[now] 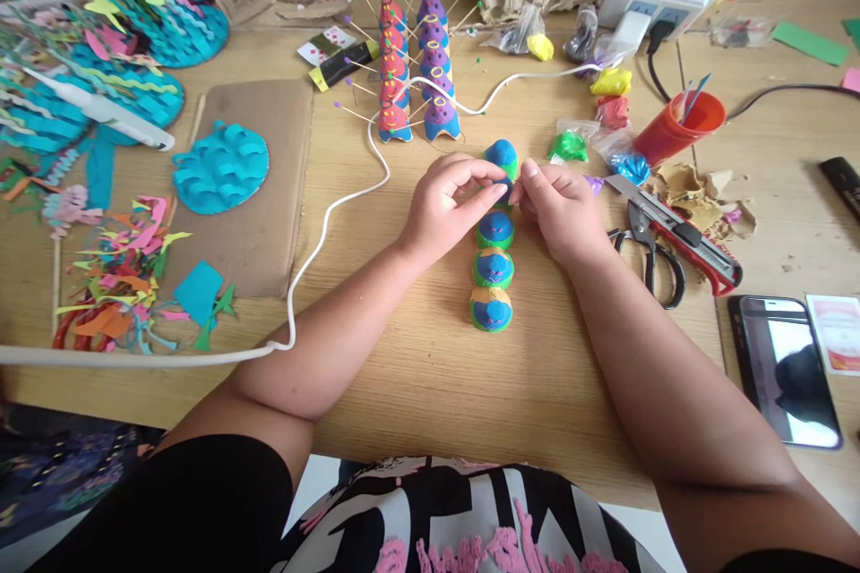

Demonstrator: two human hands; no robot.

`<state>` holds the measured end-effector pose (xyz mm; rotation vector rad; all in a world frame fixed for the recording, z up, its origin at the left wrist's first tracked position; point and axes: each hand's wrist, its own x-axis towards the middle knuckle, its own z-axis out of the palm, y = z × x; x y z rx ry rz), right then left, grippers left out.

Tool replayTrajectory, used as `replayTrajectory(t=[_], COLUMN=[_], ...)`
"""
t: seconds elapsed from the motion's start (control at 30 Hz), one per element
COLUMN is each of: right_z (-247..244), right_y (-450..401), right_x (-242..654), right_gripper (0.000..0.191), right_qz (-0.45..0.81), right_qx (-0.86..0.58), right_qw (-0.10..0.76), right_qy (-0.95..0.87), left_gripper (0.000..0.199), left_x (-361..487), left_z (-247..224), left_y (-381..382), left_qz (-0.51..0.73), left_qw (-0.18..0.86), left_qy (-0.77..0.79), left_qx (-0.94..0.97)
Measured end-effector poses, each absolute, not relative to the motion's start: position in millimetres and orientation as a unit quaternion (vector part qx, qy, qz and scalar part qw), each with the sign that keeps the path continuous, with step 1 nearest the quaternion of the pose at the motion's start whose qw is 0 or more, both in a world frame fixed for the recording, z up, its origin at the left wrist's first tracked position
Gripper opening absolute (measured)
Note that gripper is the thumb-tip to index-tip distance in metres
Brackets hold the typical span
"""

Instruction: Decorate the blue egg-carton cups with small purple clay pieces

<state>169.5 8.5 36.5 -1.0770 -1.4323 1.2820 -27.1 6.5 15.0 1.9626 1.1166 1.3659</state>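
Observation:
A row of blue-and-green clay figures (495, 268) runs toward me, their front ones bearing small pink faces. My left hand (451, 201) curves over the second figure from the far end, thumb and index fingertips close together beside its blue top. From the other side, my right hand (559, 204) is closed, its thumb pressed on the bent index finger. Anything between either hand's fingertips is too small or hidden to name. The farthest figure (501, 154) stands just beyond both hands.
Finished red figures (393, 89) and purple figures (440, 85) with pins stand behind. A white cable (327, 219) crosses the table by my left arm. At right lie scissors (646, 255), a utility knife (692, 237), a phone (783, 372) and a tipped red cup (685, 127). Paper scraps (127, 260) cover the left.

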Motion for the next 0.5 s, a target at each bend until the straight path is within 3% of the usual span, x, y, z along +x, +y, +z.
replayTrajectory(t=[0.5], right_z=[41.5], right_y=[5.3], right_x=[166.3], right_gripper=[0.074], right_qz=[0.485], right_qx=[-0.424], right_qw=[0.443], right_qy=[-0.623], left_gripper=[0.020], left_x=[-29.6], left_z=[16.3], left_y=[7.6], left_qz=[0.483], left_qw=[0.190], left_qy=[0.408], left_qx=[0.751])
